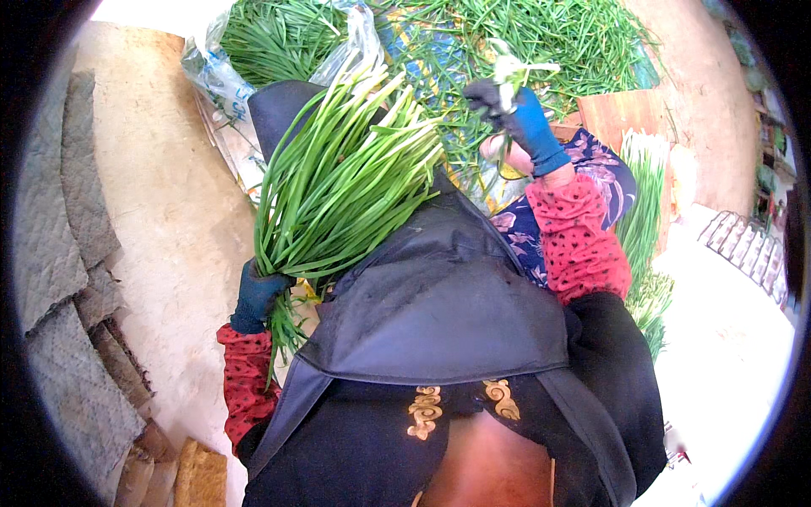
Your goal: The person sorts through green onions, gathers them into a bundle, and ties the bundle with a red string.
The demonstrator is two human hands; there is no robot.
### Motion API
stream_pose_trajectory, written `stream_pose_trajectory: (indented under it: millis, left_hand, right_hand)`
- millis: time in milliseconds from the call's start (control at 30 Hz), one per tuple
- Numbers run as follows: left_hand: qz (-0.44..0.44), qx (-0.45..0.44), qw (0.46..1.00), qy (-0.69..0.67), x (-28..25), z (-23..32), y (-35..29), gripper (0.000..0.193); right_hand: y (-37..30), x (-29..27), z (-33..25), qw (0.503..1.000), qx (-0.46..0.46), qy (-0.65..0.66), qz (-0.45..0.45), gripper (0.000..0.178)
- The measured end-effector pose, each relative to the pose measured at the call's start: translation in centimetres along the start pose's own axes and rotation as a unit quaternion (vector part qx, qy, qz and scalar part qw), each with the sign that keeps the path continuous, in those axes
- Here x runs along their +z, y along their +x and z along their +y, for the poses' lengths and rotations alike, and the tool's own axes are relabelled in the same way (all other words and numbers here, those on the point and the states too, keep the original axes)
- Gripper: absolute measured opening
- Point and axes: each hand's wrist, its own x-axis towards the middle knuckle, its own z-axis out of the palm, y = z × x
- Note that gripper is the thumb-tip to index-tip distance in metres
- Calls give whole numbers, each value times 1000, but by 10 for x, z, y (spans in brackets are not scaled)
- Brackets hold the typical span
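A big bunch of garlic chives [346, 177] fans out from my left hand [258, 296], which is closed around its green leaf ends. The pale stem ends point up and away, over the black apron [422, 313] on my lap. My right hand [525, 127], in a blue and dark glove, is raised to the right of the bunch. Its fingers pinch a small clump of whitish-green stalks [510, 74]. A similar glove covers my left hand.
Loose green leaves [557, 42] lie heaped at the far side. A clear plastic bag [221, 63] of chives stands at the far left. More chives [642, 186] lie in a row on the right. Grey padded sheets [76, 397] line the left floor.
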Motion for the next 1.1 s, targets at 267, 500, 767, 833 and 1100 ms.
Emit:
stream_pose_trajectory:
  millis: [267, 500, 767, 833, 1100]
  left_hand:
    - [-9, -31, 999, 43, -1, 7, 7, 43]
    - [-13, -51, 997, 54, -2, 12, 9, 43]
    - [-32, -66, 993, 91, -1, 24, 15, 33]
    - [-32, -66, 993, 93, 3, 30, 11, 33]
    - [-14, -74, 997, 6, 4, 13, 4, 33]
  right_hand:
    - [16, 71, 45, 967, -38, -251, -38, 34]
    - [50, -36, 5, 836, -57, -545, -25, 58]
    - [106, 100, -72, 909, -165, -241, -298, 40]
    - [137, 74, -18, 932, -264, -143, -204, 34]
    - [15, 1, 2, 911, -204, -270, -235, 23]
